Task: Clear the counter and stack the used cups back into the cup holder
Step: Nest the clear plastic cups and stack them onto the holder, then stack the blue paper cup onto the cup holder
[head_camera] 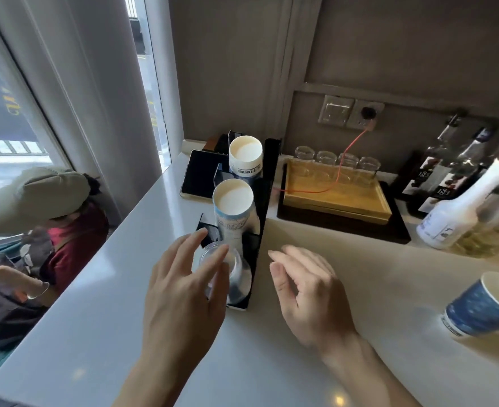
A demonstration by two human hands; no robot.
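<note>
head view: black cup holder (267, 177) at counter's (95, 333) left edge. two paper-cup stacks, mouths down: far stack (245, 155), near stack (233, 211). clear plastic cups (227, 268) in the front slot. one blue paper cup (483, 308) left out, well apart on the right, tilted. judged mostly done; that cup remains. left hand (183, 292) spread wide, fingertips (217, 255) over the clear cups, contact unclear, no closed grip. right hand (310, 292) loosely curled, released, holding nothing, just beside the holder.
</note>
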